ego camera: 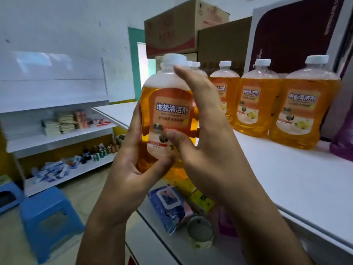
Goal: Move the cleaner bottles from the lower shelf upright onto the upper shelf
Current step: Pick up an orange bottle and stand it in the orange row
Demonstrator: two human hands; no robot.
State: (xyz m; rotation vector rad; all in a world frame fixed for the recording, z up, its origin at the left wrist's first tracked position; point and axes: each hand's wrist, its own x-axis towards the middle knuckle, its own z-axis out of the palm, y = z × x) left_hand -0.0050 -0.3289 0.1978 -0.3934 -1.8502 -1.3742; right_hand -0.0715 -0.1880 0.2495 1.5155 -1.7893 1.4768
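above the upper shelf (286, 180) edge i've got the cleaner bottle (168, 111) upright in mid-air, left hand (131, 150) curled round its base, right hand (202, 134) against its side with thumb pressed to the label; its fingertips look straight, i think. three bottles (257, 100) already stand close by, so a careless set-down could knock one, or land it on the lip.

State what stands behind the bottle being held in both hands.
Behind the held bottle, white caps of more bottles show on the upper shelf. Their bodies are mostly covered by it and the right hand.
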